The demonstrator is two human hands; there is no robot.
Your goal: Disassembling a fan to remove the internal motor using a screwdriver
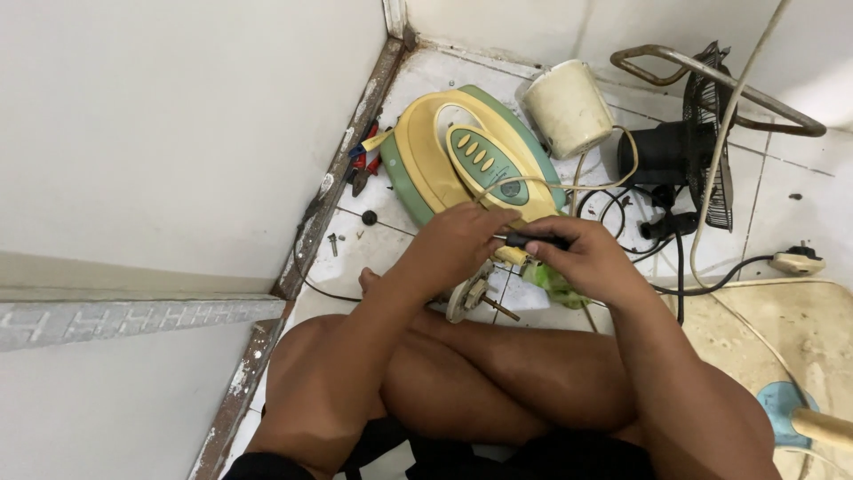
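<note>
Sitting cross-legged on the tiled floor, I clamp my right hand around a black-handled tool, my left hand curled closed over its tip beside a small motor part, with the yellow-green fan base, cream cup and black fan guard beyond.

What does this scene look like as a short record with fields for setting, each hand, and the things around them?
Setting: person seated cross-legged on a white tiled floor in a corner
Left hand: rests on the yellow and green fan base, near a beige cord
Right hand: grips a black-handled tool
Behind: cream cup, black fan motor with grille
By wall: red-handled pliers, loose screws
Right edge: plug socket
</note>
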